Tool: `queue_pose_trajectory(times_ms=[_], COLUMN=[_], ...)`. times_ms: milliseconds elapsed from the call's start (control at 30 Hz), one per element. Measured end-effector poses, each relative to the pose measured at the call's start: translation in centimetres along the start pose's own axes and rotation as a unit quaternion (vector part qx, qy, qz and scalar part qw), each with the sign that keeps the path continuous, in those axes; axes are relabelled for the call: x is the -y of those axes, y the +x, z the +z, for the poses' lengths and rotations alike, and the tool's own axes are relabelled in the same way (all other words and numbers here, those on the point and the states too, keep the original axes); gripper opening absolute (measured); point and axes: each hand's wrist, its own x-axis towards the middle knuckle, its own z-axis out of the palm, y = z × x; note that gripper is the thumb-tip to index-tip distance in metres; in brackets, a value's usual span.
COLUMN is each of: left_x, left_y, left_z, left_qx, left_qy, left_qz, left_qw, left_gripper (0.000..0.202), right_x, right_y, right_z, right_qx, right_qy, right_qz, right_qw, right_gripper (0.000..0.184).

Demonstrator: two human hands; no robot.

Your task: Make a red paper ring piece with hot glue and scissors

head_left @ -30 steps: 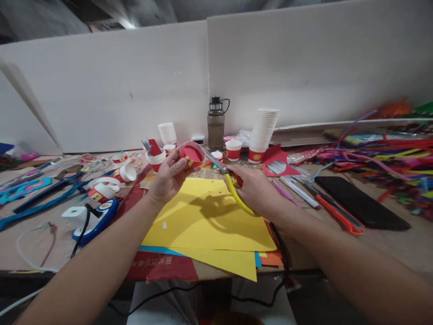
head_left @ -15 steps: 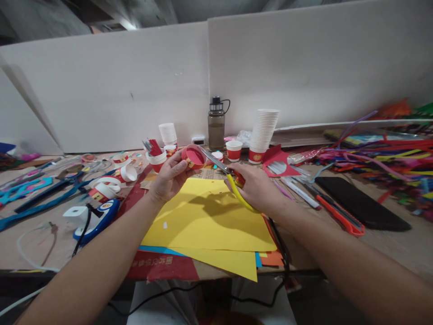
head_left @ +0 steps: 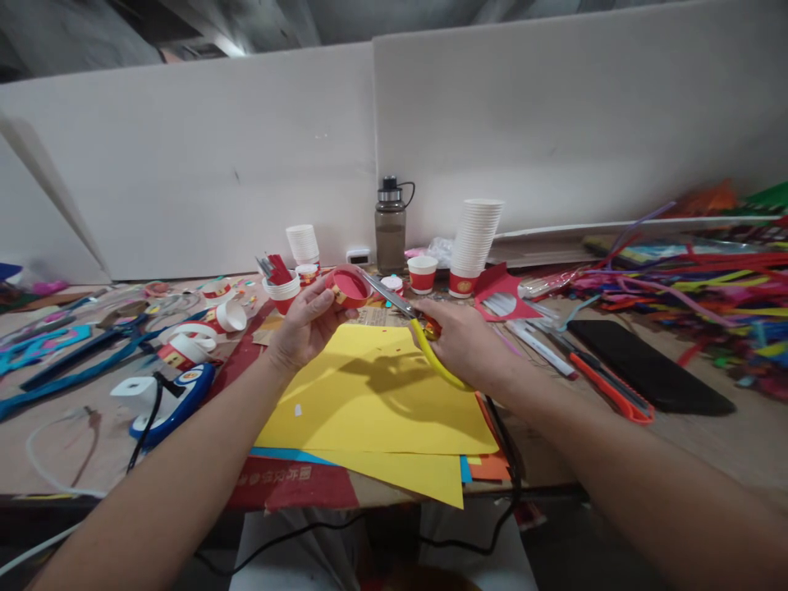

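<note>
Red cup piece point(head_left: 352, 286), centre of frame, is pinched at its left side by the left hand point(head_left: 309, 320), seemingly leaving its right edge free for scissors point(head_left: 424, 345), whose handles the right hand point(head_left: 460, 330) grasps, above yellow paper point(head_left: 369, 419) at lower centre.

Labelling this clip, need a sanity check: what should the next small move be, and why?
Probably a small snip at the rim: the left hand holds the short red cup piece up, and the right hand grips the scissors with the blades right by that rim. Whether they touch it is hard to tell.
</note>
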Motion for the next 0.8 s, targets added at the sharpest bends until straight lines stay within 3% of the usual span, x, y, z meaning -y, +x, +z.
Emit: queue_pose_trajectory(times_ms=[467,800], left_x=[-0.37,-0.22], left_y=[-0.03,-0.34], left_z=[0.20,0.40], left_qx=[-0.020,0.019], left_qy=[-0.005,0.006], left_qz=[-0.008,-0.038], left_qw=[1.000,0.999], left_gripper=[0.036,0.042], right_x=[-0.21,-0.32], right_y=[-0.05,-0.13], right_z=[0.02,0.02], right_qx=[0.006,0.021], right_qy=[-0.020,-0.071], right_qz=[0.000,0.005], right_qw=[1.000,0.997], right_gripper=[0.032,0.042])
